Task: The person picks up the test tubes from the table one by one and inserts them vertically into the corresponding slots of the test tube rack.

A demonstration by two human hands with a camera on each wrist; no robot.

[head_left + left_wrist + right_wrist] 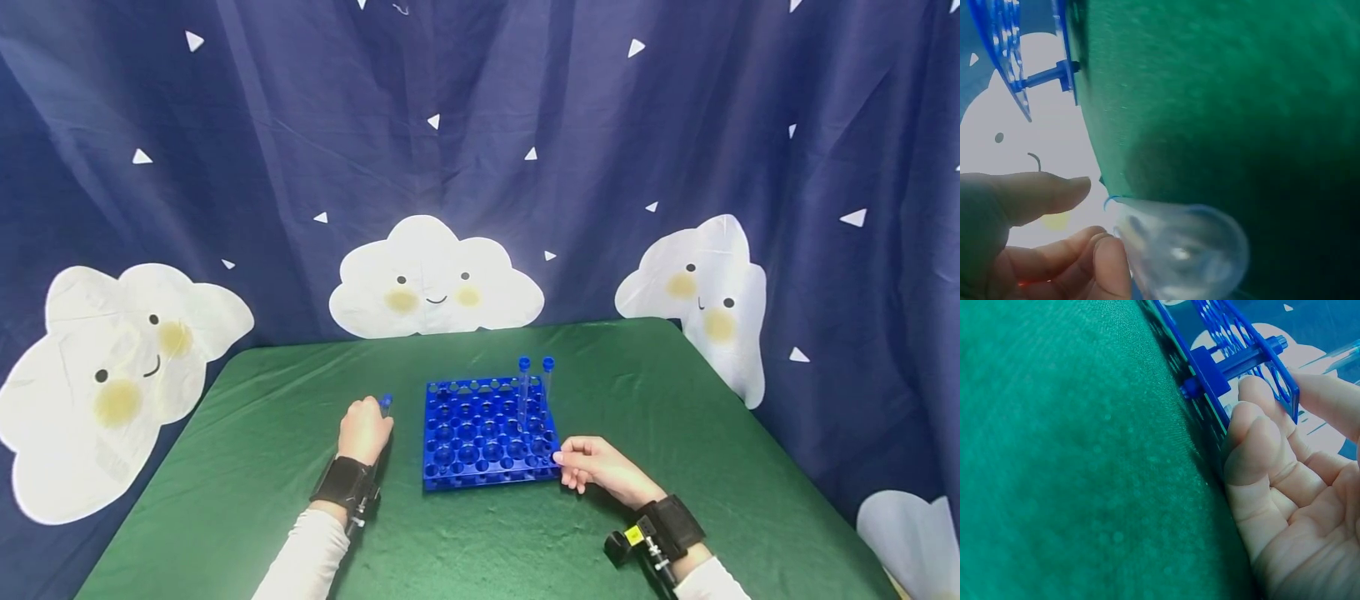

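A blue test tube rack (480,471) stands on the green table, with two clear, blue-capped test tubes (524,392) upright toward its right side. To the left of the rack, my left hand (363,432) is low at another test tube (386,403), whose blue cap shows beyond the fingers. The left wrist view has this clear tube (1191,250) beside the fingertips; thumb and fingers are apart, with a gap between them. My right hand (596,467) grips the rack's near right corner, the fingers bent at the side of the blue rack (1210,369).
The green table (480,550) extends on all sides of the rack. A dark blue curtain (480,167) printed with white clouds and small triangles hangs behind it. Each wrist wears a black strap (675,527) with a camera mount.
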